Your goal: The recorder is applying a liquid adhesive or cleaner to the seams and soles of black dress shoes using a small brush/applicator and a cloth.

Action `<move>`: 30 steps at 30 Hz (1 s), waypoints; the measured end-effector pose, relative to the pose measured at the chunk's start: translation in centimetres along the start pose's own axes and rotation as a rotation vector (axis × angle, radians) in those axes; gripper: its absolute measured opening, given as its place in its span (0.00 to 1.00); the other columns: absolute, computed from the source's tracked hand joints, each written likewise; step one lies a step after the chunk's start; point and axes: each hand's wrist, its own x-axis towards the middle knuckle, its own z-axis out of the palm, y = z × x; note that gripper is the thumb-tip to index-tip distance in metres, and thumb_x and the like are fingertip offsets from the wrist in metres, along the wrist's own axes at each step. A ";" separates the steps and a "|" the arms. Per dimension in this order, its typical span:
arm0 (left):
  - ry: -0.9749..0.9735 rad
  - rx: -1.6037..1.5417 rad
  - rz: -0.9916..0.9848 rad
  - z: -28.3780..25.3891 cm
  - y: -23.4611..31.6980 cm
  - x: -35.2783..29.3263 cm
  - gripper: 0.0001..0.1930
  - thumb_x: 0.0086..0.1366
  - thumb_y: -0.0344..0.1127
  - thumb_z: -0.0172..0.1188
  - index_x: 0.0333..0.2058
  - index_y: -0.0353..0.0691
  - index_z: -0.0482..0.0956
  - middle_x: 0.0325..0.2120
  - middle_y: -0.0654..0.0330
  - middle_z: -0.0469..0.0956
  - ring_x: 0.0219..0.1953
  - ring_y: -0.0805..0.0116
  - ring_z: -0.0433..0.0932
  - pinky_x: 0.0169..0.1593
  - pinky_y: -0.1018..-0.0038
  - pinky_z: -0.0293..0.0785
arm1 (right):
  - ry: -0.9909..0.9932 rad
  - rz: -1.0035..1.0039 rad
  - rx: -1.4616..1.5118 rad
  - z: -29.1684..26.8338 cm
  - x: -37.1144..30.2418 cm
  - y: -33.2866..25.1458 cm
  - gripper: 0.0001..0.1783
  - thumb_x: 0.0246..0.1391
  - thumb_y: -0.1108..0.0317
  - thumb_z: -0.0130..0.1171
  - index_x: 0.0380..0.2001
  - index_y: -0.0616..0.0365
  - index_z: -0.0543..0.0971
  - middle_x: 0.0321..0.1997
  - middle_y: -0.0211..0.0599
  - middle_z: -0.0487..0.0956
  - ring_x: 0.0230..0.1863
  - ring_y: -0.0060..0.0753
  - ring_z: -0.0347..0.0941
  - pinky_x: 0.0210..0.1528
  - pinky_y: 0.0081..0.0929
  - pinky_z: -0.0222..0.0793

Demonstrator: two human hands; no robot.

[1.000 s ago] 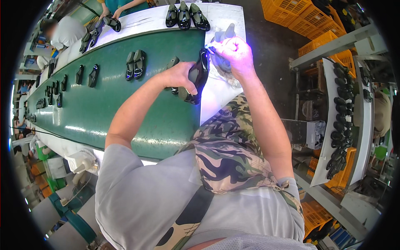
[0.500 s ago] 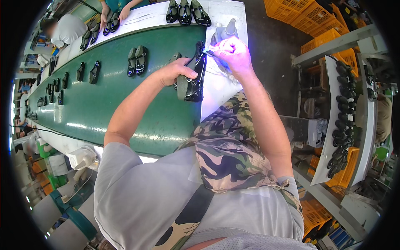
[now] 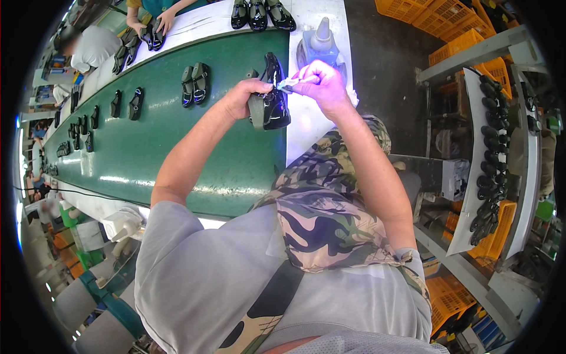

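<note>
My left hand (image 3: 244, 95) grips a glossy black strapped shoe (image 3: 276, 115) above the green belt, thumb across its upper. Part of a second shoe or a grey-green insole (image 3: 256, 112) shows beside it, partly hidden by my fingers. In the pinched fingers of my right hand (image 3: 323, 88) is a small pale piece (image 3: 284, 86), perhaps cloth. Its end touches the shoe near the strap, close to my left thumb. Bluish light falls on my right hand and the white edge beside it.
On the green belt (image 3: 147, 153) stand several black shoes, the closest a pair (image 3: 195, 84). A grey cone-topped device (image 3: 322, 41) stands on the white ledge beyond my right hand. Three shoes (image 3: 257, 15) sit at the far edge. At far left, a co-worker's hands (image 3: 165, 22) handle shoes.
My right hand has moved left and slightly down, bringing the pale piece from the shoe's outer edge onto its upper near the strap. The shoe is tilted a little differently.
</note>
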 end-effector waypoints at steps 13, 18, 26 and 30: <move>0.081 -0.151 0.037 -0.2 -0.8 1.2 0.20 0.57 0.40 0.62 0.46 0.34 0.76 0.39 0.51 0.81 0.41 0.56 0.82 0.52 0.58 0.77 | -0.080 -0.022 -0.162 -0.9 -1.4 -1.1 0.13 0.45 0.81 0.67 0.25 0.59 0.70 0.33 0.36 0.78 0.36 0.24 0.74 0.39 0.23 0.71; 0.010 -0.234 0.072 -1.5 -1.7 1.6 0.24 0.60 0.43 0.60 0.51 0.32 0.75 0.44 0.49 0.81 0.45 0.56 0.82 0.54 0.59 0.77 | -0.087 -0.072 -0.252 -0.8 -1.8 -2.0 0.13 0.45 0.80 0.67 0.25 0.59 0.70 0.35 0.37 0.79 0.36 0.23 0.73 0.38 0.23 0.70; -0.009 -0.342 0.246 -0.2 -2.9 1.8 0.24 0.59 0.43 0.61 0.51 0.36 0.73 0.42 0.52 0.80 0.41 0.58 0.81 0.51 0.62 0.79 | -0.101 -0.044 -0.248 -0.8 -2.3 -2.6 0.14 0.48 0.81 0.65 0.27 0.56 0.68 0.41 0.38 0.77 0.45 0.27 0.72 0.45 0.26 0.70; -0.138 -0.478 0.241 -0.2 -3.9 2.1 0.27 0.61 0.50 0.59 0.54 0.38 0.72 0.44 0.50 0.80 0.40 0.59 0.81 0.45 0.60 0.81 | -0.066 -0.090 -0.278 -1.7 -2.5 -1.9 0.14 0.47 0.82 0.65 0.27 0.57 0.69 0.39 0.37 0.77 0.43 0.26 0.72 0.45 0.26 0.70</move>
